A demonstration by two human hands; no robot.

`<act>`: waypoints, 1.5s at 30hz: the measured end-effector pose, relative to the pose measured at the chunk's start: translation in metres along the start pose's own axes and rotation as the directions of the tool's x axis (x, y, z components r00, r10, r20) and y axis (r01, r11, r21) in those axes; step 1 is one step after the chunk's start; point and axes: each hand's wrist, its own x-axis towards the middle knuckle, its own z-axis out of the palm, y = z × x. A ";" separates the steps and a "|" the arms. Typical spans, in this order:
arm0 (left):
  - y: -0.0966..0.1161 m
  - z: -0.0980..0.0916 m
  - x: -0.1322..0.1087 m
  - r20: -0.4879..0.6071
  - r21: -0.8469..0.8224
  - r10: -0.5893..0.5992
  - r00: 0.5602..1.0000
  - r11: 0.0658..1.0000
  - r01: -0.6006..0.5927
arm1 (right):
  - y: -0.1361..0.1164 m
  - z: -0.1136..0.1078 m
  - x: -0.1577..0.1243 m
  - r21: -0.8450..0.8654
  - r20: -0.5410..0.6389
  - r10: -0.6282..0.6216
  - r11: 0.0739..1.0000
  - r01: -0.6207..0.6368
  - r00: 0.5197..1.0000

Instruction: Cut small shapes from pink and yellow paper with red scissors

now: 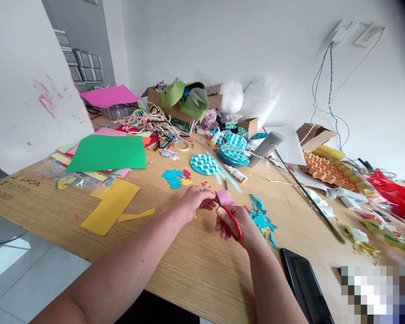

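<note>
My right hand [234, 223] is closed around a pair of scissors [235, 227] with red handles, its dark blades pointing up and left. Just left of the blade tips, my left hand [198, 202] is pinched closed; what its fingers hold is too small to make out. A piece of pink paper [226, 197] shows right behind the blades; whether it is held or lies on the table I cannot tell. Beyond my left hand lie a blue paper fish cutout [172, 178] and small yellow and red cutouts [186, 174]. Blue paper scraps [261, 218] lie right of my right hand.
Green paper [108, 153] tops a stack at the left, with yellow paper [111, 207] nearer. Blue scale-patterned discs [204, 164], a glue tube [236, 173] and a grey cylinder [266, 149] stand or lie farther back. A phone [305, 285] lies at the front right.
</note>
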 end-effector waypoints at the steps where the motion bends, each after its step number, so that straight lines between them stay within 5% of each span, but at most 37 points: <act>1: 0.000 0.000 0.000 0.000 0.000 -0.001 1.000 1.000 0.001 | 0.000 0.000 0.000 0.003 0.000 -0.001 1.000 0.001 1.000; 13: -0.007 -0.001 0.003 0.028 0.043 0.023 0.999 0.999 -0.024 | -0.004 -0.002 -0.001 -0.037 0.006 0.042 0.998 -0.042 0.999; 23: -0.014 0.000 0.007 -0.075 0.188 -0.013 0.997 0.982 0.027 | -0.002 -0.013 0.003 -0.075 -0.082 0.157 0.984 -0.163 0.984; 32: -0.007 -0.001 0.003 -0.017 0.085 -0.015 1.000 0.996 0.017 | -0.006 -0.011 -0.001 -0.087 -0.045 -0.095 0.992 0.091 0.994; 45: -0.005 0.002 0.000 0.001 0.014 -0.003 1.000 1.000 0.003 | -0.010 -0.004 -0.003 -0.113 0.020 -0.068 0.991 0.070 0.997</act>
